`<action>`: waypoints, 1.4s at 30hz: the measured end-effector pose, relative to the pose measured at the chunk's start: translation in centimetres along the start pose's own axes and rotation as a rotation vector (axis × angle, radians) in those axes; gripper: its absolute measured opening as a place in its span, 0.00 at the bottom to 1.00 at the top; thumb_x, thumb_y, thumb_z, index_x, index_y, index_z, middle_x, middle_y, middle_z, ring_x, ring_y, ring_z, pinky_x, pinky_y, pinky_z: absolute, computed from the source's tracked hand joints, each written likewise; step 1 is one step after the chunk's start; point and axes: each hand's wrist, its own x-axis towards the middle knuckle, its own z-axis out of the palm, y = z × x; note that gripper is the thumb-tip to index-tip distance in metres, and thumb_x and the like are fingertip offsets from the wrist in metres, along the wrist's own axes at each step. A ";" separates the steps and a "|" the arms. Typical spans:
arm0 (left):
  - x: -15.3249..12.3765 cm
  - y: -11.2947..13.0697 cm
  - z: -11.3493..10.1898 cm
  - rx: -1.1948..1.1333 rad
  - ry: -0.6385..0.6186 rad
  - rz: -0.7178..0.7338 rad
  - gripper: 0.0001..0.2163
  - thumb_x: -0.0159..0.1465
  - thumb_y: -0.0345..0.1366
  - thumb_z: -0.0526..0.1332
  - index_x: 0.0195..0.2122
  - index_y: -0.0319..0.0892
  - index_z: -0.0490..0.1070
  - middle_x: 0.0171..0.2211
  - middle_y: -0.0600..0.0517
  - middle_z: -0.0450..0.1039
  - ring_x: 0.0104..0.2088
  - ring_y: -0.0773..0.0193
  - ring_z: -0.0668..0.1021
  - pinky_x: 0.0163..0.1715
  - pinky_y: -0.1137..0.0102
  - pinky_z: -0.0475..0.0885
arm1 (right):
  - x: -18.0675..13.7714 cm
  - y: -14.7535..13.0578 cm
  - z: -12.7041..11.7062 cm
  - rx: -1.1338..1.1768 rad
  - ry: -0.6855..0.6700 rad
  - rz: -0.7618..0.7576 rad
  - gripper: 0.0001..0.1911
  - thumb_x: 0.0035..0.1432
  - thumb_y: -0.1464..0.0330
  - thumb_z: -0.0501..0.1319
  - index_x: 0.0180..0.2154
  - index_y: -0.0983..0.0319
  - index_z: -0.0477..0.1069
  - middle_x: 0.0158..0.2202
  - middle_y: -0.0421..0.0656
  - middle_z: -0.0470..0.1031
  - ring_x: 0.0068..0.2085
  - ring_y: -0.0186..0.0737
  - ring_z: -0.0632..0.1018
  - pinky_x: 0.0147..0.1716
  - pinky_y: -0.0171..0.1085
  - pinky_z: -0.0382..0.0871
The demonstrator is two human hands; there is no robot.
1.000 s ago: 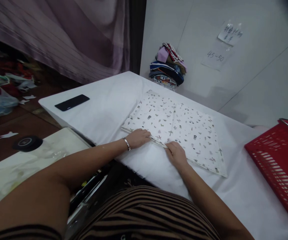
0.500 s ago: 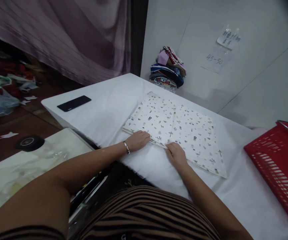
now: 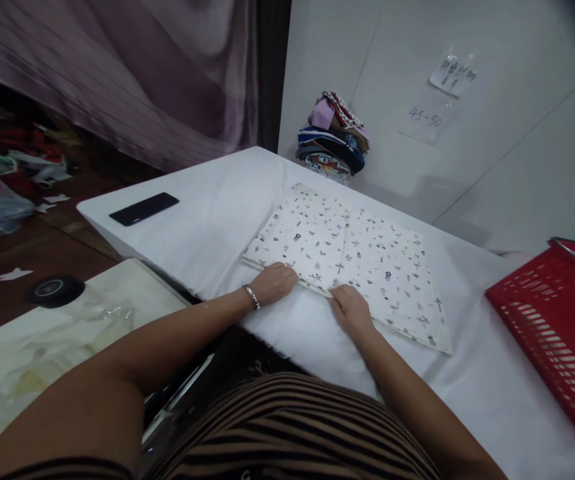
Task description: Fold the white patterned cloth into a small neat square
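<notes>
A folded white cloth (image 3: 344, 250) printed with small plants and animals lies flat on the white-covered table (image 3: 207, 220). Its near edge shows more than one layer. My left hand (image 3: 274, 283), with a bracelet at the wrist, grips that near edge left of its middle, fingers curled over the top. A short way to the right, my right hand (image 3: 352, 308) pinches the same edge between thumb and fingers. Parts of both hands' fingertips are hidden by the fabric and the hands themselves.
A black phone (image 3: 144, 209) lies at the table's left end. On the right stands a red plastic basket (image 3: 547, 320). A stack of folded clothes (image 3: 332, 143) sits by the wall at the back. Left of me is a lower pale surface with a black round object (image 3: 56, 291).
The whole view has shifted very slightly. Both hands keep their hold on the cloth's near edge, and the cloth lies as before.
</notes>
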 end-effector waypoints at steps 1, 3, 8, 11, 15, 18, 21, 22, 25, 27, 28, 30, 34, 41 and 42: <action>0.0 0.0 0.0 -0.002 -0.006 -0.003 0.07 0.62 0.26 0.51 0.32 0.38 0.67 0.31 0.49 0.72 0.34 0.63 0.73 0.40 0.66 0.64 | 0.0 0.0 0.0 0.002 -0.001 0.000 0.13 0.64 0.66 0.50 0.42 0.61 0.72 0.38 0.46 0.72 0.42 0.43 0.71 0.41 0.40 0.66; 0.0 0.0 0.0 -0.013 -0.015 -0.010 0.07 0.62 0.26 0.51 0.32 0.38 0.67 0.31 0.49 0.72 0.34 0.63 0.73 0.40 0.66 0.65 | 0.0 0.0 -0.1 0.004 0.001 -0.001 0.13 0.64 0.66 0.50 0.42 0.61 0.71 0.38 0.46 0.72 0.42 0.42 0.71 0.41 0.40 0.66; 0.2 0.1 0.0 -0.060 0.007 -0.071 0.06 0.63 0.28 0.52 0.35 0.38 0.68 0.32 0.48 0.72 0.35 0.63 0.74 0.39 0.66 0.65 | 0.1 -0.2 -0.2 -0.002 -0.006 0.000 0.13 0.64 0.66 0.50 0.42 0.61 0.71 0.38 0.46 0.72 0.42 0.42 0.71 0.41 0.39 0.66; 0.5 0.2 0.0 -0.066 0.000 -0.121 0.06 0.62 0.28 0.53 0.35 0.39 0.68 0.32 0.48 0.72 0.35 0.62 0.74 0.39 0.65 0.65 | 0.3 -0.2 -0.3 -0.009 -0.015 -0.001 0.13 0.64 0.67 0.50 0.41 0.60 0.71 0.37 0.46 0.72 0.41 0.42 0.71 0.40 0.39 0.66; 1.0 0.5 0.1 -0.066 -0.013 -0.161 0.08 0.60 0.26 0.54 0.39 0.39 0.68 0.32 0.49 0.72 0.36 0.61 0.74 0.38 0.65 0.64 | 0.5 -0.2 -0.4 -0.013 -0.034 -0.005 0.12 0.64 0.68 0.49 0.40 0.60 0.71 0.36 0.46 0.72 0.40 0.41 0.71 0.38 0.38 0.66; 1.2 0.7 0.4 -0.054 -0.008 -0.161 0.11 0.59 0.24 0.55 0.41 0.40 0.69 0.36 0.49 0.72 0.38 0.60 0.72 0.39 0.65 0.64 | 0.5 -0.3 -0.4 -0.003 -0.048 0.008 0.12 0.64 0.68 0.49 0.40 0.60 0.71 0.36 0.46 0.72 0.40 0.42 0.71 0.38 0.38 0.66; 1.3 0.7 0.6 -0.054 -0.027 -0.150 0.08 0.60 0.25 0.55 0.38 0.41 0.69 0.36 0.49 0.71 0.39 0.60 0.71 0.39 0.64 0.64 | 0.5 -0.3 -0.4 0.003 -0.056 0.014 0.12 0.64 0.68 0.49 0.40 0.60 0.70 0.36 0.46 0.72 0.39 0.42 0.71 0.38 0.39 0.67; 1.3 0.7 0.6 -0.051 -0.037 -0.150 0.07 0.60 0.26 0.55 0.36 0.40 0.69 0.35 0.49 0.71 0.38 0.60 0.71 0.39 0.64 0.64 | 0.5 -0.3 -0.4 0.003 -0.056 0.011 0.12 0.64 0.68 0.49 0.40 0.60 0.70 0.36 0.46 0.72 0.39 0.42 0.72 0.38 0.39 0.67; 1.3 0.7 0.5 -0.052 -0.062 -0.146 0.05 0.60 0.26 0.55 0.34 0.40 0.68 0.35 0.49 0.70 0.38 0.59 0.70 0.37 0.64 0.64 | 0.5 -0.2 -0.2 0.005 -0.051 -0.020 0.11 0.63 0.68 0.49 0.39 0.60 0.70 0.36 0.46 0.72 0.39 0.42 0.72 0.38 0.40 0.68; 1.3 0.6 0.5 -0.059 -0.075 -0.137 0.04 0.61 0.27 0.55 0.34 0.40 0.68 0.35 0.49 0.70 0.38 0.59 0.70 0.37 0.64 0.65 | 0.5 -0.1 0.0 0.011 -0.030 -0.040 0.11 0.63 0.68 0.49 0.39 0.59 0.70 0.36 0.45 0.73 0.38 0.42 0.73 0.38 0.40 0.70; 1.2 0.6 0.6 -0.060 -0.081 -0.134 0.04 0.61 0.27 0.55 0.34 0.40 0.67 0.35 0.49 0.70 0.38 0.59 0.70 0.38 0.64 0.65 | 0.5 0.0 0.2 0.017 -0.012 -0.047 0.11 0.63 0.68 0.49 0.39 0.59 0.70 0.35 0.45 0.73 0.38 0.42 0.74 0.38 0.40 0.70; 1.1 0.5 0.8 -0.067 -0.097 -0.135 0.04 0.61 0.27 0.55 0.35 0.40 0.67 0.37 0.49 0.70 0.39 0.59 0.70 0.39 0.64 0.65 | 0.4 0.1 0.6 0.036 0.032 -0.048 0.12 0.63 0.67 0.49 0.39 0.58 0.71 0.35 0.45 0.74 0.38 0.42 0.75 0.37 0.40 0.71; 0.9 0.4 1.1 -0.095 -0.103 -0.132 0.05 0.63 0.29 0.53 0.36 0.41 0.67 0.38 0.49 0.70 0.40 0.61 0.70 0.40 0.65 0.64 | 0.2 0.6 1.5 0.070 0.096 -0.047 0.12 0.62 0.66 0.50 0.40 0.53 0.72 0.37 0.46 0.75 0.38 0.44 0.77 0.36 0.41 0.73; 0.8 1.0 1.3 -0.116 0.044 -0.036 0.11 0.66 0.32 0.51 0.49 0.45 0.62 0.39 0.52 0.71 0.40 0.64 0.70 0.39 0.67 0.62 | -0.2 1.2 2.4 0.074 0.112 -0.025 0.13 0.61 0.64 0.50 0.39 0.55 0.73 0.38 0.44 0.76 0.38 0.44 0.78 0.37 0.40 0.75; 0.8 1.0 1.4 -0.124 0.043 -0.025 0.12 0.65 0.32 0.52 0.49 0.45 0.62 0.40 0.52 0.71 0.40 0.63 0.70 0.39 0.66 0.62 | -0.2 1.3 2.6 0.079 0.118 -0.031 0.13 0.61 0.64 0.51 0.39 0.54 0.73 0.38 0.44 0.76 0.38 0.44 0.78 0.36 0.39 0.75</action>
